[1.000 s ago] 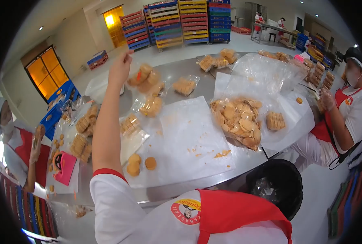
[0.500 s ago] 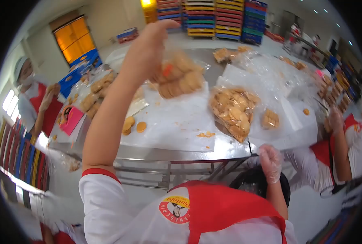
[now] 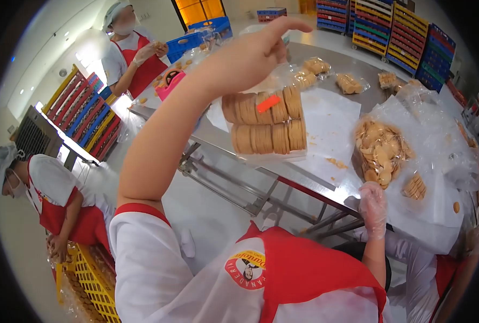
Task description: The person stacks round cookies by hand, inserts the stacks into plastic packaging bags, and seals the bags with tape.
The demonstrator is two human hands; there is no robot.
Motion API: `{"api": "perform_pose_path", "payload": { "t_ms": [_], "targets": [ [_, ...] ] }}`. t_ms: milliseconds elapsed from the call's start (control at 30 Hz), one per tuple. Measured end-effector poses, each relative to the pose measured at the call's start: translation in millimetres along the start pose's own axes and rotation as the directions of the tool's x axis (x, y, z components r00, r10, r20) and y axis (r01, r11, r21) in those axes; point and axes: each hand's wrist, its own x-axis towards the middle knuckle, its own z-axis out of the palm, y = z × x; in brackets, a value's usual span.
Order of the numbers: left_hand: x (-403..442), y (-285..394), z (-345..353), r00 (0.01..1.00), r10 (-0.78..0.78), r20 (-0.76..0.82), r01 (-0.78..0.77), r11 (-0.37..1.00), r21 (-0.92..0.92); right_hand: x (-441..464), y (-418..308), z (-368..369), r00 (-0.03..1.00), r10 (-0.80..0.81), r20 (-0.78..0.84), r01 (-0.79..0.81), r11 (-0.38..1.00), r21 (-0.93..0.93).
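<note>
My bare left hand [image 3: 258, 56] is raised over the table with its index finger stretched out. The other fingers are bent at the top of a clear bag of cookies [image 3: 266, 132], which hangs below; the grip itself is partly hidden. Round cookies stand on edge in two rows in the bag, under a small orange-red label [image 3: 268, 103]. In a clear plastic glove, my right hand [image 3: 373, 204] is curled closed at the table's front edge. Whatever its fingers may hold is hidden. Just beyond it lies a large clear bag of loose flat cookies [image 3: 382, 153].
A small cookie pack [image 3: 414, 187] lies on white paper at the right. More packs [image 3: 349, 83] sit farther back on the metal table [image 3: 331, 58]. One co-worker [image 3: 129, 54] stands at the far left end; another [image 3: 61, 199] bends over a yellow crate [image 3: 91, 282]. Stacked trays [image 3: 83, 116] stand behind.
My view has turned left, so the table appears farther right and a second co-worker shows. The bag of cookies under my left hand was blurred and now shows sharply, nearer the table's front edge.
</note>
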Motion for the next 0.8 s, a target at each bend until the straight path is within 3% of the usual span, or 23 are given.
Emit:
{"api": "perform_pose_path", "payload": {
  "t_ms": [167,367,500,600,733,800],
  "targets": [
    [7,-4,6,0.998,-0.052,0.045,0.058,0.985,-0.165,-1,5,-9,0.987,0.154,0.045,-0.160,0.964,0.212],
    [28,-10,25,0.997,-0.013,0.074,0.027,0.982,-0.186,-1,-9,-3,1.000,-0.007,-0.028,0.004,0.995,-0.100],
    [46,-31,41,0.994,0.029,0.109,0.004,0.957,-0.290,-2,-14,0,0.985,0.147,-0.095,-0.132,0.979,0.154],
    [53,-42,53,0.993,0.059,0.100,-0.028,0.957,-0.288,-3,-7,2,0.963,0.206,-0.175,-0.183,0.973,0.138],
    [60,-62,85,0.983,0.128,0.129,-0.087,0.955,-0.283,-4,7,0,0.950,0.163,-0.267,-0.151,0.987,0.063],
    [64,-76,105,0.950,0.199,0.239,-0.107,0.930,-0.351,-1,2,3,0.945,0.145,-0.292,-0.129,0.989,0.073]
  ]
}}
